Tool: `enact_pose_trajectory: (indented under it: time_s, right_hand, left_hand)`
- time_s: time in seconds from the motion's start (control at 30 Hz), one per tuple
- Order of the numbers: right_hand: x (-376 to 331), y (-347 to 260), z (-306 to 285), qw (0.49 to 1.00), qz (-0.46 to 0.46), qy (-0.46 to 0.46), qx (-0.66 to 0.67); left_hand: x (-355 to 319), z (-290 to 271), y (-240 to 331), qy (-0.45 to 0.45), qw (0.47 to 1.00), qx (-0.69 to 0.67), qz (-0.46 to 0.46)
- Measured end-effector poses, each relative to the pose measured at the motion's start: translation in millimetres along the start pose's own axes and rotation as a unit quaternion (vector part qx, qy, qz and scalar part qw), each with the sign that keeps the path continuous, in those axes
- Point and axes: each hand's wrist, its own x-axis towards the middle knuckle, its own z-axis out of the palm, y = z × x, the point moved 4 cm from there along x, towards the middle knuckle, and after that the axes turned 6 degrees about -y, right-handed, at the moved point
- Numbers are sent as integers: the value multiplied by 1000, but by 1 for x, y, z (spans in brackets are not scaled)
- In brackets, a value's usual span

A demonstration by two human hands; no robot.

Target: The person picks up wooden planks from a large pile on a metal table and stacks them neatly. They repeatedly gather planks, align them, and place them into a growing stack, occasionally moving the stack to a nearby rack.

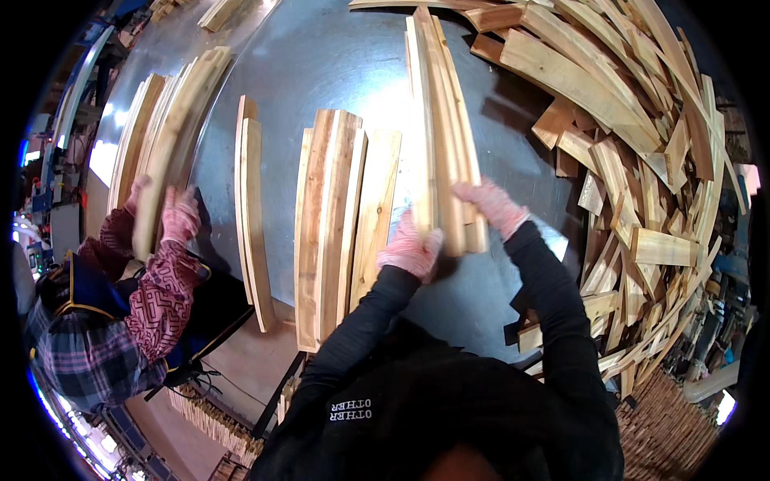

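Note:
A bundle of several long wooden boards [446,136] stretches away from me over the metal table [321,68]. At the bundle's near end, my left hand [411,247], in a pink-and-white glove, is closed on its left side. My right hand [492,207], gloved the same way, grips the right side a little farther up. The fingertips of both are partly hidden by the wood. Just left of my left hand lies a flat board [377,212], beside a row of boards [327,228] that reaches over the table's near edge.
Two narrow boards [251,208] lie farther left. A co-worker's gloved hands [180,215] handle boards [178,136] at the far left. Loose offcuts [634,192] form a big, tangled heap along the right. Stacked wood [670,425] stands below it at the lower right.

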Motion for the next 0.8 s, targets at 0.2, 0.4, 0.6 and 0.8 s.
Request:
enact_pose_trajectory:
  time_s: [0.2, 0.4, 0.6, 0.8]
  right_hand:
    - [-24, 47, 17, 965, 46, -67, 251]
    - [-59, 48, 4, 899, 8, -150, 412]
    - [-84, 79, 14, 936, -12, -82, 343]
    - [-92, 77, 29, 914, 9, -72, 400]
  left_hand:
    - [0, 19, -10, 29, 986, -165, -9]
    - [33, -77, -28, 91, 874, -432, 201]
    - [144, -284, -24, 320, 937, 125, -57]
    - [240, -273, -83, 245, 946, 134, -161]
